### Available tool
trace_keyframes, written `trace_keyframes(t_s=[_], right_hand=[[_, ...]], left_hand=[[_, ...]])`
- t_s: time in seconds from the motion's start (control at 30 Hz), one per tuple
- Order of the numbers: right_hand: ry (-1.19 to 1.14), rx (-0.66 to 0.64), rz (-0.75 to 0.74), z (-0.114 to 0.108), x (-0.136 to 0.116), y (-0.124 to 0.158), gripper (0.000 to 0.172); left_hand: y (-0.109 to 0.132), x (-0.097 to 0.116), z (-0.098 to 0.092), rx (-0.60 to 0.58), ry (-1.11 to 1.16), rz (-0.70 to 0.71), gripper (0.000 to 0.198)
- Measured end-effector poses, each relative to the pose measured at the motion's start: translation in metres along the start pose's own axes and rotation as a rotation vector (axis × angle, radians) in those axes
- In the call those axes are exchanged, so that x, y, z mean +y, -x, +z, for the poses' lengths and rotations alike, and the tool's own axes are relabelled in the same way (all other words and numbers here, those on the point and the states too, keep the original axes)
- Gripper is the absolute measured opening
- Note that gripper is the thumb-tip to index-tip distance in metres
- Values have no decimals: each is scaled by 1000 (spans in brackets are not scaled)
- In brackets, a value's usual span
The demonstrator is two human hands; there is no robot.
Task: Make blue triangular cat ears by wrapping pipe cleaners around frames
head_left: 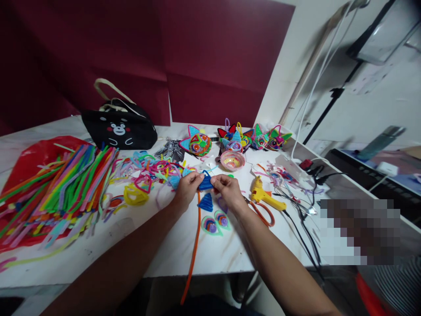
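Observation:
Both my hands meet above the white table (pixel 184 245) and pinch a small blue pipe-cleaner triangle (pixel 205 182) between them. My left hand (pixel 187 188) grips its left side with closed fingers, my right hand (pixel 227 189) its right side. A second blue triangle (pixel 206 202) lies just below, on the table. An orange pipe cleaner (pixel 194 250) runs from under the hands down over the table's front edge. Two teardrop-shaped coiled pieces (pixel 216 222) lie near my right wrist.
A big heap of coloured pipe cleaners (pixel 59 188) lies on red plastic at the left. A black bear bag (pixel 119 127), several finished cat-eared balls (pixel 237 138), a pink bowl (pixel 232 160), a yellow glue gun (pixel 265 196), orange scissors (pixel 263 213) and black cables (pixel 302 228) surround the hands.

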State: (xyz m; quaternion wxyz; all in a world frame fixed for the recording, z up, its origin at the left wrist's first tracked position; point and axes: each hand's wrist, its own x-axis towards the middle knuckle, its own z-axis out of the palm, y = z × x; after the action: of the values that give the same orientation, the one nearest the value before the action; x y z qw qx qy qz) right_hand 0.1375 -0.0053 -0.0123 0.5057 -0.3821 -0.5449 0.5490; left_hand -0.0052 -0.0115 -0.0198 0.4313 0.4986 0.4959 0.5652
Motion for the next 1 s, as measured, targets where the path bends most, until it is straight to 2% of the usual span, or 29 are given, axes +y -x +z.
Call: trace_keyframes(t_s=[0.17, 0.27, 0.4, 0.5, 0.6, 0.77, 1.0], right_hand=[[-10, -46, 120, -3, -5, 0, 29], [-38, -45, 159, -4, -3, 0, 23], [-71, 7, 126, -5, -1, -2, 20], [-88, 57, 108, -7, -1, -4, 21], [-114, 94, 130, -8, -1, -5, 21], [-64, 94, 142, -8, -3, -4, 25], [-85, 87, 69, -10, -3, -5, 26]], left_hand=[[-2, 5, -2, 104, -18, 18, 30], [-2, 5, -2, 88, -4, -2, 32], [-1, 4, -1, 62, 75, -101, 39], [0, 2, -1, -3, 63, -133, 40], [1, 0, 0, -92, -14, -88, 36], [4, 2, 1, -129, -105, -14, 30], [8, 3, 2, -261, -236, 69, 29]])
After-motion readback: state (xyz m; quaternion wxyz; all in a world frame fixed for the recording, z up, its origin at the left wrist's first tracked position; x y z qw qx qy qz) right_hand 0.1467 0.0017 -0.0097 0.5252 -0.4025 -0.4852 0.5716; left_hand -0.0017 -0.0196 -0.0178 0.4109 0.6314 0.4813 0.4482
